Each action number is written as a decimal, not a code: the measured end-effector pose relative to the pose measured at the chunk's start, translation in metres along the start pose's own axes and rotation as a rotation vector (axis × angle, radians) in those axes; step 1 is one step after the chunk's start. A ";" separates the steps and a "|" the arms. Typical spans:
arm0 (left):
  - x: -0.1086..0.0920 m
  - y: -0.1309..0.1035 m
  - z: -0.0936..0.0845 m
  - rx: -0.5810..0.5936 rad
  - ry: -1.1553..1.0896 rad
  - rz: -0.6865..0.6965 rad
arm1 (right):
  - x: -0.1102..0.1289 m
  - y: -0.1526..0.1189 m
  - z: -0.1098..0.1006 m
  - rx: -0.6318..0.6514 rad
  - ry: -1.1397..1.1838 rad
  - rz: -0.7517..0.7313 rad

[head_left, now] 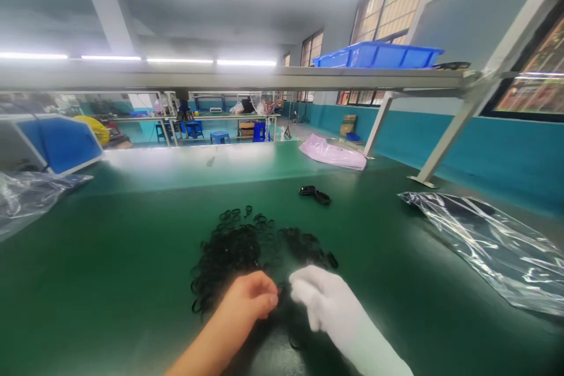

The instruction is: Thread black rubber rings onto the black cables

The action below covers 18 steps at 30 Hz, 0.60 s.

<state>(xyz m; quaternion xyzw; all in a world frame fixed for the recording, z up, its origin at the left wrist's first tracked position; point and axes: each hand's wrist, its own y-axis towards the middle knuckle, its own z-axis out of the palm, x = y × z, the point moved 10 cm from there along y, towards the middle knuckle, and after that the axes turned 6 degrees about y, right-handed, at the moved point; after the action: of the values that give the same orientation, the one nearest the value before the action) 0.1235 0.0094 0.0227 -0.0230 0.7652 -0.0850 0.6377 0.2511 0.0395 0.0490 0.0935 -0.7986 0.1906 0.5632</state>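
My bare left hand (255, 296) is closed in a pinch over the front edge of a heap of small black rings (231, 252) on the green tabletop (132, 258). Close on its right is my right hand (317, 296), in a white glove, fingers curled together. Something small and dark shows in the narrow gap between the two hands, too blurred to name. A second, smaller pile of black pieces (304, 244) lies just beyond the glove. A few loose rings (237, 212) are scattered at the far side of the heap.
Two black coiled bundles (315, 194) lie beyond the piles. A clear plastic bag (489, 247) is at right, another plastic sheet (33, 197) at left, and a pink bag (332, 153) at the back. Overhead, a shelf (220, 78) carries a blue bin (379, 56).
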 end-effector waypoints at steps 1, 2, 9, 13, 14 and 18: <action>0.001 -0.001 -0.004 -0.023 -0.027 0.006 | -0.002 0.000 0.012 0.042 0.061 0.004; 0.001 -0.003 -0.007 -0.044 -0.031 0.013 | -0.003 0.000 0.021 0.066 0.102 -0.004; -0.030 -0.034 -0.018 -0.212 0.292 0.225 | -0.011 0.003 0.059 0.151 0.317 -0.006; -0.034 -0.039 -0.037 -0.314 0.330 0.203 | -0.006 0.000 0.044 0.071 0.432 -0.006; -0.031 -0.037 -0.045 -0.325 0.280 0.171 | -0.002 -0.001 0.031 0.002 0.407 -0.019; -0.023 -0.030 -0.084 -0.364 0.296 0.065 | 0.016 -0.007 -0.025 -0.244 0.139 -0.073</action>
<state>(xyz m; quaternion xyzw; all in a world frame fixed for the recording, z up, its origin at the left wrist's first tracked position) 0.0434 -0.0082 0.0647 -0.1003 0.8534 0.0725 0.5063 0.2691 0.0446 0.0726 0.0398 -0.7709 0.0773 0.6310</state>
